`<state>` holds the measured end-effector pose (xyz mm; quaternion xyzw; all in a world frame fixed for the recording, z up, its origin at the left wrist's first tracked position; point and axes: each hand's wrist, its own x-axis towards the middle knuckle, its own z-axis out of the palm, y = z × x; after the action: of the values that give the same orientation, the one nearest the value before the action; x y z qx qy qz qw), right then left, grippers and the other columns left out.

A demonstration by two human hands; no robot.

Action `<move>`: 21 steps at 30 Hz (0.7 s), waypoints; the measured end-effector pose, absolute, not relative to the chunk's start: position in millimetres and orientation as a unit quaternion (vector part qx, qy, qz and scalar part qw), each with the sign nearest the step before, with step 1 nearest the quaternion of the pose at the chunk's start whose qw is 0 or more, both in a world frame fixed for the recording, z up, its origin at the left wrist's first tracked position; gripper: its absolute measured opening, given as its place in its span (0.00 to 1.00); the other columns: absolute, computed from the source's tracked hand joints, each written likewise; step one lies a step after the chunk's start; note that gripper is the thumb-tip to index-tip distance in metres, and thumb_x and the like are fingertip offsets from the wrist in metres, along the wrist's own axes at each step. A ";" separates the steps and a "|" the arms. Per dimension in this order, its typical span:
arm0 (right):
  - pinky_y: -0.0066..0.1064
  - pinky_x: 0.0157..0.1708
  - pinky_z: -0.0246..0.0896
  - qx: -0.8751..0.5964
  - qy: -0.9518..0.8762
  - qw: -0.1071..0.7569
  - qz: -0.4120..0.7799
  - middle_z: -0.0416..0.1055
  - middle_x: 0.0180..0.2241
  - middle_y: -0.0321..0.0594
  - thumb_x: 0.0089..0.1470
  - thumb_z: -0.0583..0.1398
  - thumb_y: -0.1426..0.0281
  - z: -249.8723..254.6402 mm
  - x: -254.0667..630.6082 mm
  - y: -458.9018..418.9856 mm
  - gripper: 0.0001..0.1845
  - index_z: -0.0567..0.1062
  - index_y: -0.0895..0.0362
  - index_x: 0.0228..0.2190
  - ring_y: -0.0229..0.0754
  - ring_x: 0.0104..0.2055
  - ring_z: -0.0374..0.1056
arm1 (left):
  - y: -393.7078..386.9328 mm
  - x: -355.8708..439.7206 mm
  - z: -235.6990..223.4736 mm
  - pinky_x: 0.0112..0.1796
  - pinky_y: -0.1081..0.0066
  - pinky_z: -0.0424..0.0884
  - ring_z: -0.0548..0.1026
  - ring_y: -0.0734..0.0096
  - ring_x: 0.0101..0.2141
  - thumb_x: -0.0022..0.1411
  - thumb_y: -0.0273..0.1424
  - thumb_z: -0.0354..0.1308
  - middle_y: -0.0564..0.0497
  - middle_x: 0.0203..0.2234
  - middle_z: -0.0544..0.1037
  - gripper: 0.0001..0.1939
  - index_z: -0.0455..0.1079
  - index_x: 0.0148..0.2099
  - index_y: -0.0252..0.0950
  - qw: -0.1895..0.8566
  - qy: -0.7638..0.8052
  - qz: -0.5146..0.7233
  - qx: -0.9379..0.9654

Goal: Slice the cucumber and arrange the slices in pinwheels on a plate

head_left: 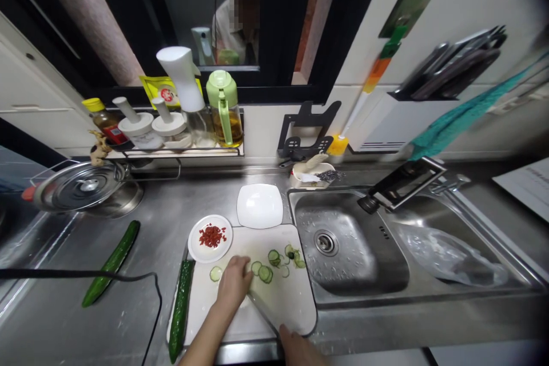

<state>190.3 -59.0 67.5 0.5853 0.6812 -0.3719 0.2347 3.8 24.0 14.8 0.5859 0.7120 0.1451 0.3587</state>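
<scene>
My left hand (234, 281) is over the middle of the white cutting board (291, 310), its fingers curled down; what lies under them is hidden. At the board's front edge, my right hand (295, 346) grips a knife (263, 313), partly out of view at the bottom. The blade slants up and left, its tip end beside my left fingers. Cucumber slices (265, 273) lie to the right of my left hand, with several more near the board's right edge. One single slice (215, 273) is to its left. A whole cucumber (180, 309) rests along the board's left edge.
A plate of chopped red pieces (193, 240) overlaps the board's back left corner. Behind the board is a white dish (259, 206). Another cucumber (112, 263) and a black cable (156, 291) are left. The sink (343, 291) is right; a lidded pot (124, 200) stands back left.
</scene>
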 end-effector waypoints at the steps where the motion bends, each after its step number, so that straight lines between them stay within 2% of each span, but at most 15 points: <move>1: 0.36 0.37 0.62 0.584 0.680 0.240 -0.373 0.73 0.41 0.52 0.48 0.45 0.86 66.7 190.1 -58.9 0.32 0.64 0.56 0.53 0.49 0.44 0.70 | 26.7 8.4 14.1 0.44 0.72 0.63 0.71 0.69 0.40 0.52 0.26 0.54 0.47 0.39 0.72 0.17 0.70 0.46 0.36 0.361 0.710 0.132 0.590; 11: 0.36 0.37 0.63 0.570 0.685 0.230 -0.392 0.73 0.40 0.53 0.48 0.46 0.86 58.9 194.2 -59.5 0.30 0.67 0.57 0.51 0.51 0.44 0.71 | 34.0 21.9 16.3 0.35 0.75 0.60 0.68 0.73 0.33 0.48 0.20 0.54 0.52 0.30 0.70 0.08 0.67 0.32 0.36 0.349 0.727 0.120 0.578; 17: 0.36 0.37 0.63 0.569 0.689 0.236 -0.382 0.74 0.40 0.52 0.48 0.44 0.87 62.1 193.4 -57.3 0.30 0.67 0.57 0.50 0.50 0.43 0.71 | 30.7 23.2 16.0 0.29 0.77 0.56 0.66 0.76 0.26 0.50 0.20 0.53 0.57 0.22 0.69 0.08 0.65 0.32 0.38 0.382 0.729 0.137 0.552; 21: 0.36 0.38 0.63 0.571 0.683 0.244 -0.384 0.73 0.41 0.51 0.47 0.45 0.87 64.2 192.5 -56.7 0.31 0.66 0.58 0.51 0.50 0.44 0.70 | 28.1 23.0 13.0 0.28 0.77 0.55 0.66 0.77 0.25 0.51 0.22 0.53 0.56 0.21 0.69 0.05 0.65 0.25 0.37 0.364 0.726 0.143 0.566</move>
<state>192.5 -56.7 64.2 0.5708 0.6832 -0.3843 0.2443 23.0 28.1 13.0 0.5657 0.7261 0.1435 0.3635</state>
